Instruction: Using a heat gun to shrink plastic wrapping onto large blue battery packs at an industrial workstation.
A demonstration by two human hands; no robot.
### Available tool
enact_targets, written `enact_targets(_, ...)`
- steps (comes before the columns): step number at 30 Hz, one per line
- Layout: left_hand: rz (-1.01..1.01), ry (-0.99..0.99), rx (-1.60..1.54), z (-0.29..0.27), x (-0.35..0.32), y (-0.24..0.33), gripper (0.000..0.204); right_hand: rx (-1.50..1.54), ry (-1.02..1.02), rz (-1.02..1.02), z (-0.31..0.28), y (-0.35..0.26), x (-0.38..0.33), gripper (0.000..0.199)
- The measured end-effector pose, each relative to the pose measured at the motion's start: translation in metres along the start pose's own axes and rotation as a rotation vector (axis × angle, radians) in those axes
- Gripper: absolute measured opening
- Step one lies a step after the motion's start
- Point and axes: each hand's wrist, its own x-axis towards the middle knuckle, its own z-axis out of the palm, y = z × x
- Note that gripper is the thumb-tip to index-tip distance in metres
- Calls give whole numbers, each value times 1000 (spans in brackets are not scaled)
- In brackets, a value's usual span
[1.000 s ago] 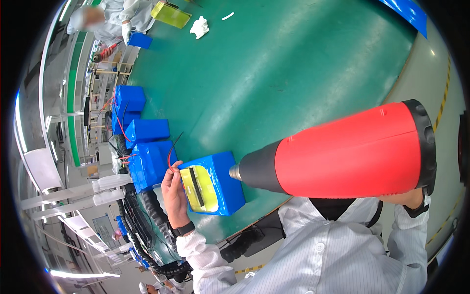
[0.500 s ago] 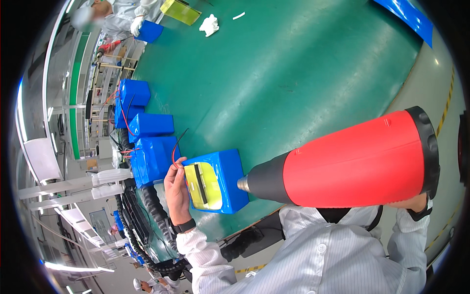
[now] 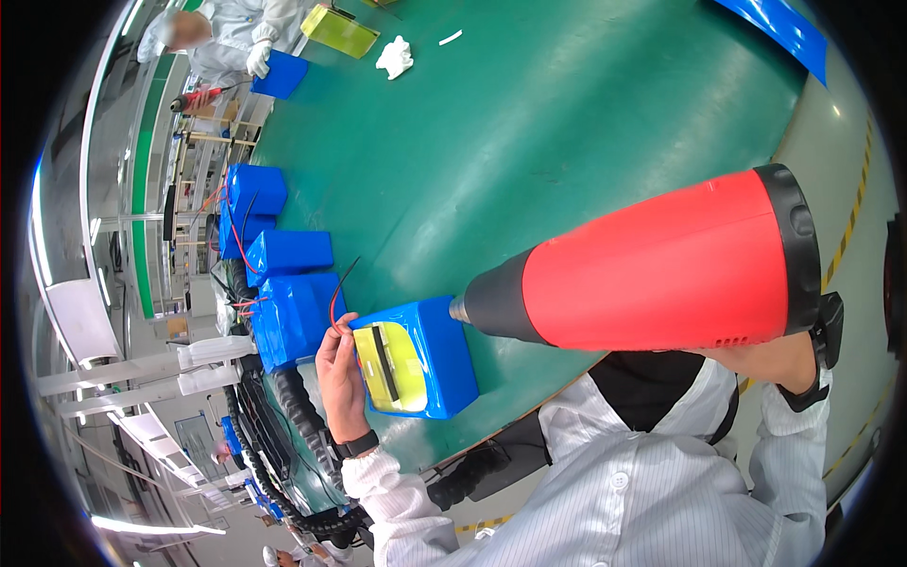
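A battery pack (image 3: pixel 452 369) in glossy blue shrink wrap rests near the table's front edge. Its open end shows a yellow-green panel (image 3: pixel 408 364) with a black strip (image 3: pixel 385 363) across it. My left hand (image 3: pixel 342 378), beside that end, is closed in a pinch on the pack's red and black wires (image 3: pixel 333 307). A large red and black heat gun (image 3: pixel 661 265) is in my right hand (image 3: pixel 770 362), whose fingers are mostly hidden behind its body. The gun's metal nozzle (image 3: pixel 459 310) points at the upper right corner of the blue wrap, at close range.
More blue-wrapped packs (image 3: pixel 295 321) with wires line the left side of the green table (image 3: pixel 586 170). At the far left a co-worker's gloved hand (image 3: pixel 259 59) touches another blue pack (image 3: pixel 281 76). A yellow-green pack (image 3: pixel 340 31) and a crumpled white cloth (image 3: pixel 395 58) lie nearby.
The heat gun has moved up and slightly left, its nozzle passing from the middle of the pack's right side to the upper corner. My left hand keeps its pinch on the wires.
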Motion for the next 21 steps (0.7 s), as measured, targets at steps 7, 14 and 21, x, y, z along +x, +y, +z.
enact_targets(7,-11,22,-8,-2,0,0,13,-368,-99,-284,-11,13,-12,42)
enact_targets(14,16,28,-21,14,-1,6,7,-171,-86,0,-5,10,-16,45)
enact_targets(21,6,30,-13,11,1,6,5,-83,-82,117,-4,13,-22,45)
